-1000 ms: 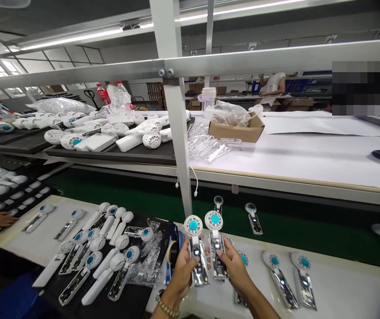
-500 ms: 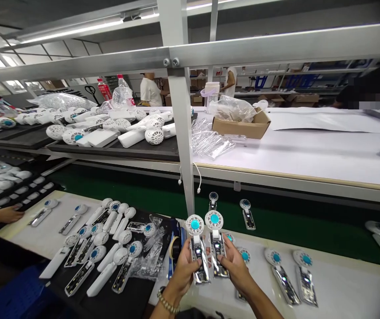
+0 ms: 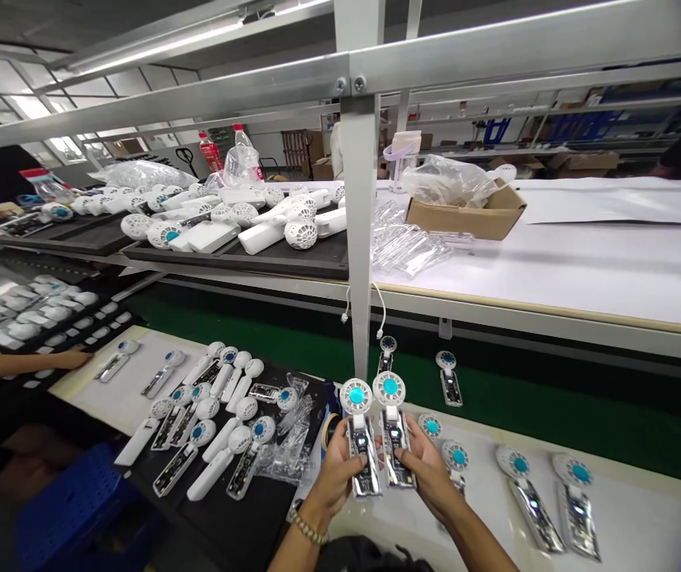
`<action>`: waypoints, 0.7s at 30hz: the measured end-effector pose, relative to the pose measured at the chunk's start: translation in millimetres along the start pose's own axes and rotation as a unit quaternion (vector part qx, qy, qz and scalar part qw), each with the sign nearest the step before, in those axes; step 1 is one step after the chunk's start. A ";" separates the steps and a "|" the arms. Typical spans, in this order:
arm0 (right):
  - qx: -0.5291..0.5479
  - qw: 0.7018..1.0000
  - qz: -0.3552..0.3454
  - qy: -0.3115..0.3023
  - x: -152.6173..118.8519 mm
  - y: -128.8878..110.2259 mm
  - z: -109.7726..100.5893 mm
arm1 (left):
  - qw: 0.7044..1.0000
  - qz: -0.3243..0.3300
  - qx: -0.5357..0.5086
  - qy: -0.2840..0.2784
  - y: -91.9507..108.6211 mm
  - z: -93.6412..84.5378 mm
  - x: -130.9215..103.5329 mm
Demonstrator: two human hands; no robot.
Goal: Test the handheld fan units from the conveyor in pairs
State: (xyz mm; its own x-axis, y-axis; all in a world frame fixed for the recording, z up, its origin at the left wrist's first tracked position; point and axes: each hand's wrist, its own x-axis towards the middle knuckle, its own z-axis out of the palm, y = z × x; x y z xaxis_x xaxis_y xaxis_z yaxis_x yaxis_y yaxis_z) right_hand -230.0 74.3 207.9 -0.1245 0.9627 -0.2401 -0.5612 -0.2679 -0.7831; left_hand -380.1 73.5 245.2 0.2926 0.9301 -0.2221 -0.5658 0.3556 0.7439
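Two handheld fans with opened handles are held side by side, heads up, above the bench. My left hand (image 3: 338, 469) is closed around the left fan (image 3: 364, 449), its thumb on the exposed circuit board. In my right hand (image 3: 425, 463) is the right fan (image 3: 396, 445), gripped by the handle with the thumb over its board. Both have white round grilles with blue centres, and a small light shows on each board. Behind my right hand lies another opened fan (image 3: 457, 457), partly hidden. Two more, a fan (image 3: 531, 500) and its neighbour (image 3: 578, 504), rest farther right.
On the left, a black mat (image 3: 245, 524) bears several fans and crumpled clear plastic bags (image 3: 292, 445). A metal post (image 3: 361, 238) rises just beyond my hands. The upper shelf carries a cardboard box (image 3: 465, 218) and more fans. A co-worker's arm (image 3: 24, 365) reaches in at left.
My view has turned left, so the bench and shelf sit farther right in the picture. Both hands still hold the two fans in nearly the same pose.
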 end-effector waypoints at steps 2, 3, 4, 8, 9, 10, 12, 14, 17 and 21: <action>0.006 1.000 0.000 -0.014 0.1 -1.4 5.3 | 1.000 0.004 0.003 0.009 1.6 -2.6 -1.3; 0.006 1.000 0.002 -0.023 0.1 -2.6 7.5 | 1.000 0.004 0.004 0.012 2.2 -3.6 -1.9; 0.006 0.999 0.006 -0.031 0.0 -3.8 9.4 | 1.000 0.004 0.005 0.013 2.6 -4.5 -2.4; 0.000 0.999 0.020 -0.045 1.1 -5.0 13.5 | 1.000 0.011 0.000 0.025 3.5 -7.7 -4.1; -0.001 0.999 0.021 -0.043 1.9 -3.9 13.9 | 1.000 0.011 -0.002 0.029 3.7 -8.6 -4.5; -0.003 0.999 0.024 -0.041 2.7 -2.3 14.3 | 0.999 0.010 -0.003 0.032 3.9 -9.4 -4.9; -0.004 0.999 0.026 -0.035 4.6 1.8 14.8 | 0.999 0.007 -0.006 0.034 4.8 -11.0 -5.7; -0.003 0.999 0.022 -0.025 6.3 5.6 15.3 | 0.999 0.005 -0.007 0.031 5.8 -12.0 -6.3; 0.000 1.000 0.013 -0.019 7.5 8.5 15.5 | 1.000 0.002 -0.005 0.022 6.4 -12.5 -6.3; 0.001 1.000 0.009 -0.015 7.1 9.2 10.2 | 1.000 0.004 -0.002 0.016 3.5 -11.0 -5.1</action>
State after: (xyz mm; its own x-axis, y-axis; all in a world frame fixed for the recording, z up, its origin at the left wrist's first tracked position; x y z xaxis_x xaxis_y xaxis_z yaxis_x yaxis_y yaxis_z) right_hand -244.3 79.1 204.9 -0.1582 0.9585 -0.2373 -0.5607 -0.2850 -0.7774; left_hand -392.1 71.0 242.0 0.2628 0.9354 -0.2365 -0.5714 0.3484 0.7431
